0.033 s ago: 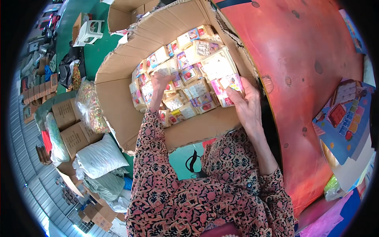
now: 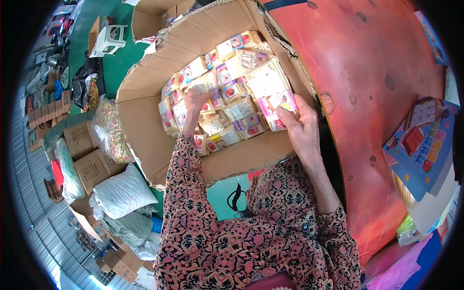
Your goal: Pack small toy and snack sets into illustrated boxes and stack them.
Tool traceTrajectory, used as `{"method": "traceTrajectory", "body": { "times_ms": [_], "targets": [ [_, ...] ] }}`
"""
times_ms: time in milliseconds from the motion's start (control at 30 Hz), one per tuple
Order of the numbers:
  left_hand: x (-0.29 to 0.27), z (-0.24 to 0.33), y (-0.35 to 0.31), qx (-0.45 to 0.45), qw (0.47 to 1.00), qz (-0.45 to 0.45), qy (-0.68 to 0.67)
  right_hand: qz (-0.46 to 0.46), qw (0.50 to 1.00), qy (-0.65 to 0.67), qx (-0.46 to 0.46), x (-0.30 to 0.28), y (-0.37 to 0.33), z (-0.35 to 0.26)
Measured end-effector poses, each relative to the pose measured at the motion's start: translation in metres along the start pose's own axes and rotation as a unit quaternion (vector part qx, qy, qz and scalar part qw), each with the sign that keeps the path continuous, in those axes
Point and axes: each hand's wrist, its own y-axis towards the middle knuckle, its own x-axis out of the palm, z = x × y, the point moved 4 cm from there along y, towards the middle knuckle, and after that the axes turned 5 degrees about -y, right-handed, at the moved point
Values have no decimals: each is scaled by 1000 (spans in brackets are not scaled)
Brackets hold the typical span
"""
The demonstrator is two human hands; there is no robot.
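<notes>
A large cardboard box (image 2: 140,121) stands before me, with several small flat printed packets (image 2: 232,89) in its bottom, cream with strawberry pictures and purple patches. My right hand (image 2: 305,126) is closed on a pink-and-cream packet (image 2: 278,104) at the box's right side, thumb on top and fingers at its edge. Glare whitens the pale piece beyond it. Inside the box, towards the left, my left hand (image 2: 195,100) rests on the packets with curled fingers. What those fingers hold, if anything, is hidden.
On the right is a red, dark-spotted table (image 2: 357,121) with printed blue card sheets (image 2: 420,154). To the left are a clear bag of colourful bits (image 2: 108,130), brown cartons (image 2: 89,162) and a white sack (image 2: 123,191). A white stool (image 2: 110,39) stands farther off.
</notes>
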Motion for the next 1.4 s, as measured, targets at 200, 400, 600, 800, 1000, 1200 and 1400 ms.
{"method": "traceTrajectory", "body": {
  "times_ms": [200, 400, 600, 800, 1000, 1200, 1400],
  "targets": [
    [-10, 57, -20, -60, 998, 23, 5, 12, 1000, -23, 11, -10, 3, 9],
    [-36, 103, -32, 93, 995, 14, 20, 2, 999, -36, 19, -10, 2, 7],
    [-36, 129, -44, 394, 880, -153, 215, -6, 1000, -8, 27, -7, 0, 8],
    [-18, 121, -44, 539, 691, -201, 437, -8, 998, -59, 22, -9, 0, 6],
    [-27, 124, -31, 588, 585, -172, 531, -10, 998, -51, 30, -8, 1, 5],
    [-23, 92, -11, 561, 602, -259, 506, -12, 998, -33, 45, -7, 1, 9],
    [-58, 69, -16, 462, 763, -335, 304, -32, 996, -71, 45, -7, 1, 3]
  ]
}}
